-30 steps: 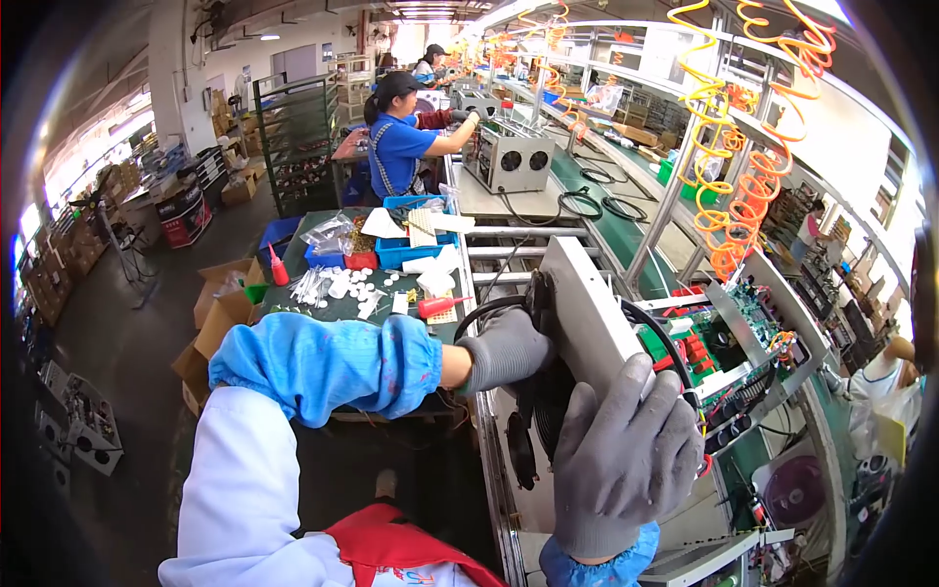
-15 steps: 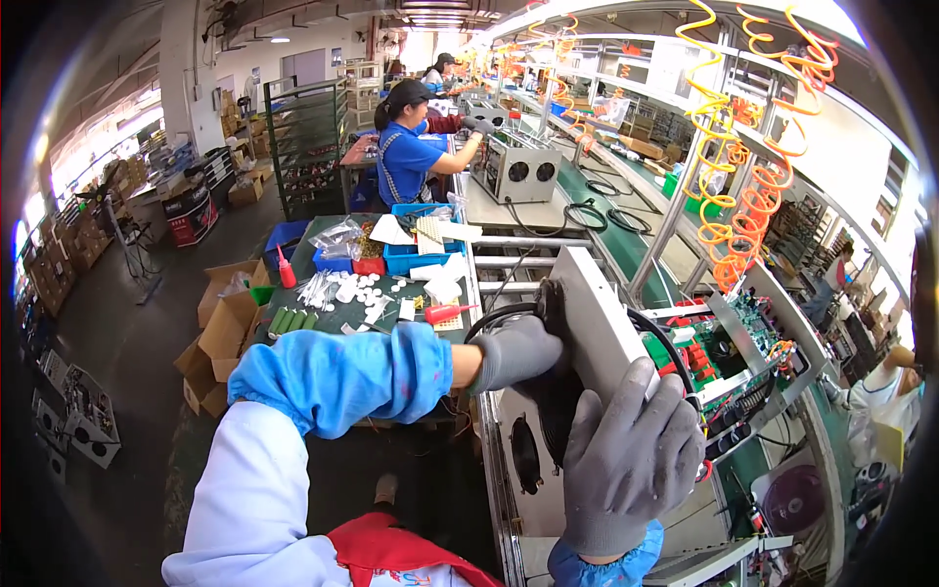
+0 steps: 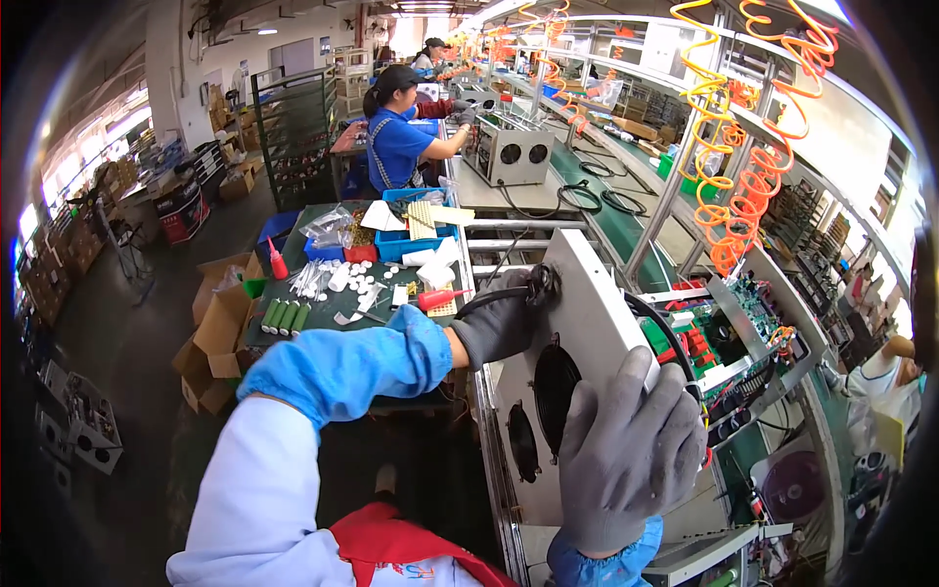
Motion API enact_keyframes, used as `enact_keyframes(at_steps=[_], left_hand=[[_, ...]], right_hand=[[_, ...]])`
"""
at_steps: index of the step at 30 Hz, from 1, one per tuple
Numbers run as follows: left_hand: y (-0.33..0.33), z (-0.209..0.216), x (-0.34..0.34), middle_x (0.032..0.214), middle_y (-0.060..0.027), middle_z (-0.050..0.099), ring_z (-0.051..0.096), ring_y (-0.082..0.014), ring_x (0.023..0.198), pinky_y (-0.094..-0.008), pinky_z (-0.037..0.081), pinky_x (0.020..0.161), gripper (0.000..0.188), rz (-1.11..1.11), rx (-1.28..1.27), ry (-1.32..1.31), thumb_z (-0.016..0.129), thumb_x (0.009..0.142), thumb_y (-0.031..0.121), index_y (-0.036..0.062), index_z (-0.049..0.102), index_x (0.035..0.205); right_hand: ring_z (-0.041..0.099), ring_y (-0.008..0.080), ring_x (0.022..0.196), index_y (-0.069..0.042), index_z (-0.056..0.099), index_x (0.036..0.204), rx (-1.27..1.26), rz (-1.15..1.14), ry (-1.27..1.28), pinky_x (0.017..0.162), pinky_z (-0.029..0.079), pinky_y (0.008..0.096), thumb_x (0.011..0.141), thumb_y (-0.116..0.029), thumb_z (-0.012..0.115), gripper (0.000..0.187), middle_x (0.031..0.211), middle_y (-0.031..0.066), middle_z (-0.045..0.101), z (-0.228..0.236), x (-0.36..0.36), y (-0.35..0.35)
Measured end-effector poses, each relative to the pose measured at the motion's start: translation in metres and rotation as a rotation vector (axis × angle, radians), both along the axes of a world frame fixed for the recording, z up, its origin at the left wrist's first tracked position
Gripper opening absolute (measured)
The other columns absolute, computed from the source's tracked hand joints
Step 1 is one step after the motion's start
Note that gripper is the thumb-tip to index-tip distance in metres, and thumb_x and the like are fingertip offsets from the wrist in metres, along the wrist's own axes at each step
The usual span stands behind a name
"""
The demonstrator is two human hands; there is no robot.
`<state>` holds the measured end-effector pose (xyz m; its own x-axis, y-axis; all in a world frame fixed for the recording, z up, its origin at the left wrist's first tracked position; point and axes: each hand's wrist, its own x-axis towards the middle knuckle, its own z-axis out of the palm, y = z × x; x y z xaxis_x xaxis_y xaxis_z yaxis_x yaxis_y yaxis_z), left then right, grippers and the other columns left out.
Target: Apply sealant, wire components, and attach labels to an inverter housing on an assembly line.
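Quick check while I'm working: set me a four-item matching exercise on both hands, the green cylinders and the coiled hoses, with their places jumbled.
Things:
1. Left hand
2. Right hand
3. Green cylinders
4. Coiled hoses

Places:
A. Lying side by side on the green table
B. Against the black cable, beside the grey metal panel
C. Hanging at the upper right of the picture
D. Laid over the near edge of the grey metal panel

Right pairs: 1-B, 2-D, 3-A, 4-C
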<state>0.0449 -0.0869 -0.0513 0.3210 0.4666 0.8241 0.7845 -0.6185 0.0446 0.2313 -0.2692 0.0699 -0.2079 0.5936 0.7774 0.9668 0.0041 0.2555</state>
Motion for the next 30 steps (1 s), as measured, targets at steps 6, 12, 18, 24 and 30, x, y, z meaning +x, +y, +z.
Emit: enact_keyframes(at_steps=[6,12,18,24,30], left_hand=[[-0.064,0.092,0.025,0.081,-0.0173,0.066,0.067,-0.0337,0.075,-0.0397,0.053,0.065,0.014,0.047,-0.599,0.657,0.065,0.074,0.004,0.0007,0.066,0.087],[-0.043,0.023,0.021,0.077,-0.0190,0.064,0.066,-0.0320,0.071,-0.0439,0.050,0.062,0.016,0.221,-0.756,0.024,0.062,0.076,0.008,-0.0035,0.066,0.087],[0.003,-0.008,-0.010,0.087,-0.0187,0.063,0.059,-0.0344,0.078,-0.0429,0.046,0.073,0.025,0.123,0.014,0.580,0.056,0.077,0.011,-0.0056,0.065,0.093],[-0.048,0.069,0.028,0.084,-0.0125,0.066,0.065,-0.0267,0.071,-0.0350,0.050,0.059,0.016,0.107,-0.653,0.680,0.058,0.083,0.014,0.0030,0.066,0.090],[-0.053,0.065,0.035,0.076,-0.0165,0.064,0.064,-0.0403,0.070,-0.0465,0.053,0.070,0.036,0.101,-0.687,0.642,0.068,0.072,0.010,0.0002,0.062,0.106]], right_hand=[[0.056,0.0321,0.096,-0.001,0.057,0.118,0.052,-0.026,-0.022,0.084,0.044,0.0431,0.095,-0.039,0.049,0.045,0.108,0.0183,0.059,-0.002,0.000,0.003],[0.057,0.0346,0.096,0.000,0.057,0.118,-0.016,-0.011,0.000,0.086,0.044,0.0450,0.096,-0.042,0.047,0.048,0.109,0.0209,0.059,0.003,-0.006,-0.003],[0.057,0.0351,0.097,-0.001,0.057,0.119,-0.029,-0.014,0.006,0.086,0.044,0.0451,0.096,-0.040,0.049,0.046,0.111,0.0214,0.059,0.000,-0.006,-0.001],[0.056,0.0341,0.098,-0.001,0.058,0.117,0.053,-0.028,-0.017,0.086,0.045,0.0443,0.098,-0.040,0.045,0.045,0.111,0.0202,0.059,-0.003,0.004,0.001],[0.058,0.0357,0.096,-0.001,0.058,0.118,0.063,-0.041,-0.042,0.085,0.046,0.0453,0.100,-0.042,0.041,0.048,0.109,0.0204,0.060,0.003,-0.005,-0.006]])
